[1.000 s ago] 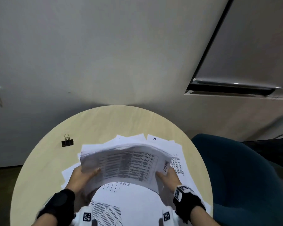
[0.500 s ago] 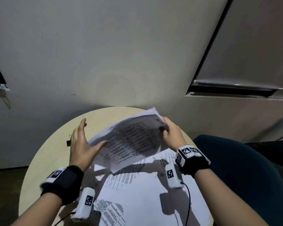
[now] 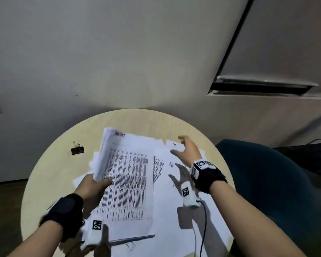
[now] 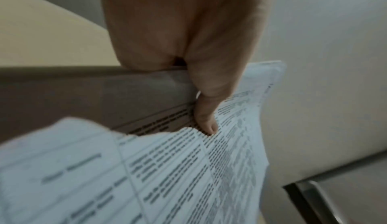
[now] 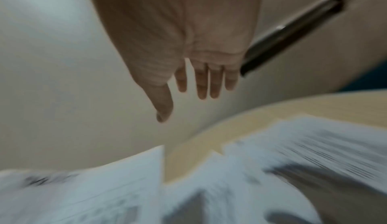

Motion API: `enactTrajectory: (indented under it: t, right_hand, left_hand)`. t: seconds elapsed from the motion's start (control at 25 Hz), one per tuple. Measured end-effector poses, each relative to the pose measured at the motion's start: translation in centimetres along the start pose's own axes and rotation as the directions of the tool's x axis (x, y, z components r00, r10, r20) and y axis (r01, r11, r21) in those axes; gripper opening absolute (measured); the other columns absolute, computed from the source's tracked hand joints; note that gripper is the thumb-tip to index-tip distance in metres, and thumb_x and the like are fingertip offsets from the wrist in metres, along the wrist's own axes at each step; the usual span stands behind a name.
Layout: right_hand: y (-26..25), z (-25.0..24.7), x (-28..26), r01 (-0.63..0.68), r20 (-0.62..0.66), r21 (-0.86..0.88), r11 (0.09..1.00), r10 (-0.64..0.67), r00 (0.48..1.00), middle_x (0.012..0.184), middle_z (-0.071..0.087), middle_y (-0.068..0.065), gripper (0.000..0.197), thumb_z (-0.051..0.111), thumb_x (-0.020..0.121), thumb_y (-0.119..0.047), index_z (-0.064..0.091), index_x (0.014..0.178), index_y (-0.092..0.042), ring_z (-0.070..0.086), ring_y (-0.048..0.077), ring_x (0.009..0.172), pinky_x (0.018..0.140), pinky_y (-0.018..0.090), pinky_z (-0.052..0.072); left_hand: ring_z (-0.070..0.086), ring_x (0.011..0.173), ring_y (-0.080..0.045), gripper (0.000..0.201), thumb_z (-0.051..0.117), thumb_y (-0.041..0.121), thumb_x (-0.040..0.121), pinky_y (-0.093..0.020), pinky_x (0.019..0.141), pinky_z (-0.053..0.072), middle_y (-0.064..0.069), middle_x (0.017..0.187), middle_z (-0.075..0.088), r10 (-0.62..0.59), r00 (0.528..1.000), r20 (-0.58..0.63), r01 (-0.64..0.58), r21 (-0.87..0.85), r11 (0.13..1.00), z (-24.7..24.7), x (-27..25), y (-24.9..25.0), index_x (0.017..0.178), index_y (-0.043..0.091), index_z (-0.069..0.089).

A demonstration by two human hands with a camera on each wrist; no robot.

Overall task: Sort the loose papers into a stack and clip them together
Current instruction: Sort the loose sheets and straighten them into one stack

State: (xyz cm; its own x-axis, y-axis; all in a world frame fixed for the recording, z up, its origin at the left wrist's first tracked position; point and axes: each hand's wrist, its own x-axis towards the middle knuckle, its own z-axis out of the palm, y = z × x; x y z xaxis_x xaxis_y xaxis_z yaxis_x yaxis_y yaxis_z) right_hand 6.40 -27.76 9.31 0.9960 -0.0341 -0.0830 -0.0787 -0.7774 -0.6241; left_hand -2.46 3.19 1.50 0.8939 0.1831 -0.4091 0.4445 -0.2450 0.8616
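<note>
The left hand (image 3: 93, 188) pinches the gathered stack (image 3: 126, 175) by its left edge, above the loose papers (image 3: 174, 201) on the bench (image 3: 50, 175). The right hand (image 3: 187, 151) hovers over them, fingers spread, holding nothing. A one-sided grip risks sheets fanning or slipping out. The binder clip (image 3: 77, 149) lies apart, unused.

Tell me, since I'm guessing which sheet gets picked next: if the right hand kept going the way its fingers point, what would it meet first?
Probably the loose sheet with handwriting at the table's far right, just beneath the open right hand. Beyond it lie bare table and wall; the hand's height above the paper is unclear.
</note>
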Motion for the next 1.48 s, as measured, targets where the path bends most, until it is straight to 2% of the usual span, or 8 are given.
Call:
enactTrajectory:
  t: [0.16, 0.28, 0.48, 0.68, 0.84, 1.12, 1.28, 1.48]
  right_hand:
    - [14.5, 4.8, -7.9, -0.535, 0.163, -0.450, 0.715, 0.655, 0.738, 0.138, 0.042, 0.019, 0.064, 0.065, 0.066, -0.057, 0.048, 0.120, -0.027, 0.045, 0.037, 0.122, 0.092, 0.039, 0.036]
    - [18.8, 5.7, -12.0, -0.717, 0.088, -0.452, 0.530, 0.827, 0.556, 0.158, 0.000, 0.024, 0.126, 0.055, 0.066, -0.080, -0.010, 0.151, -0.015, 0.010, 0.041, 0.145, 0.114, 0.051, 0.022]
    - [17.7, 5.6, -12.3, -0.712, -0.012, -0.253, 0.655, 0.733, 0.680, 0.145, 0.025, 0.017, 0.121, 0.078, 0.060, -0.056, 0.006, 0.150, -0.019, 0.030, 0.037, 0.133, 0.103, 0.047, 0.037]
    - [18.1, 2.4, -10.9, -0.616, -0.142, -0.106, 0.780, 0.602, 0.786, 0.096, 0.064, 0.016, 0.010, 0.064, 0.077, -0.022, 0.057, 0.083, -0.018, 0.058, 0.030, 0.077, 0.067, 0.034, 0.050]
    - [16.0, -1.4, -8.2, -0.609, -0.288, -0.075, 0.790, 0.568, 0.771, 0.070, 0.047, 0.014, 0.028, 0.051, 0.086, -0.014, 0.033, 0.064, -0.012, 0.039, 0.025, 0.056, 0.058, 0.033, 0.035]
    - [5.8, -3.2, -6.5, -0.012, -0.492, 0.150, 0.989, 0.085, 0.867, 0.092, 0.059, 0.009, 0.023, 0.040, 0.100, -0.016, 0.049, 0.121, -0.012, 0.049, 0.026, 0.079, 0.069, 0.031, 0.038]
    - [5.9, -0.7, -6.7, -0.101, -0.355, 0.210, 0.972, 0.172, 0.919, 0.088, 0.057, 0.013, 0.015, 0.034, 0.102, -0.020, 0.039, 0.107, -0.007, 0.054, 0.034, 0.078, 0.061, 0.037, 0.041]
    - [9.7, 0.8, -6.2, -0.383, -0.215, 0.415, 0.825, 0.498, 0.840, 0.089, 0.056, 0.020, 0.033, 0.035, 0.102, -0.020, 0.053, 0.086, 0.002, 0.052, 0.033, 0.086, 0.074, 0.034, 0.039]
  left_hand:
    - [0.033, 0.034, -0.014, 0.036, 0.071, 0.018, 0.084, -0.022, 0.044, 0.027, -0.001, 0.032, 0.040, -0.248, 0.962, -0.110, 0.255, 0.053, 0.965, 0.2, -0.4, -6.7, 0.061, 0.003, 0.048]
    - [0.029, 0.021, -0.013, 0.037, 0.069, 0.009, 0.085, -0.016, 0.036, 0.027, -0.003, 0.028, 0.037, -0.318, 0.940, -0.124, 0.324, 0.034, 0.945, 1.1, -0.6, -8.6, 0.057, 0.000, 0.046]
    - [0.043, 0.034, -0.017, 0.040, 0.072, 0.013, 0.083, -0.025, 0.050, 0.036, -0.012, 0.038, 0.050, -0.359, 0.932, -0.057, 0.362, 0.069, 0.929, 2.4, 0.6, -9.0, 0.051, -0.001, 0.053]
    - [0.048, 0.040, -0.020, 0.033, 0.074, 0.020, 0.082, -0.027, 0.052, 0.040, -0.012, 0.044, 0.054, -0.331, 0.943, -0.037, 0.333, 0.096, 0.938, 2.4, 0.9, -9.0, 0.064, -0.002, 0.056]
    - [0.045, 0.040, -0.019, 0.038, 0.074, 0.020, 0.082, -0.025, 0.050, 0.036, -0.006, 0.037, 0.051, -0.331, 0.943, -0.028, 0.332, 0.089, 0.939, 2.3, 0.7, -9.6, 0.057, 0.002, 0.052]
    - [0.036, 0.035, -0.018, 0.048, 0.071, 0.035, 0.083, -0.022, 0.045, 0.029, -0.002, 0.034, 0.039, -0.362, 0.932, -0.029, 0.361, 0.191, 0.913, 2.3, 0.2, -9.0, 0.062, 0.002, 0.044]
    - [0.037, 0.040, -0.019, 0.045, 0.074, 0.034, 0.080, -0.023, 0.048, 0.028, -0.006, 0.044, 0.043, -0.348, 0.937, -0.012, 0.345, 0.181, 0.921, 2.2, 0.3, -9.4, 0.070, 0.001, 0.046]
    - [0.040, 0.045, -0.020, 0.042, 0.072, 0.031, 0.083, -0.025, 0.049, 0.029, -0.007, 0.046, 0.045, -0.342, 0.940, -0.008, 0.337, 0.184, 0.923, 2.3, 0.0, -9.1, 0.064, 0.005, 0.045]
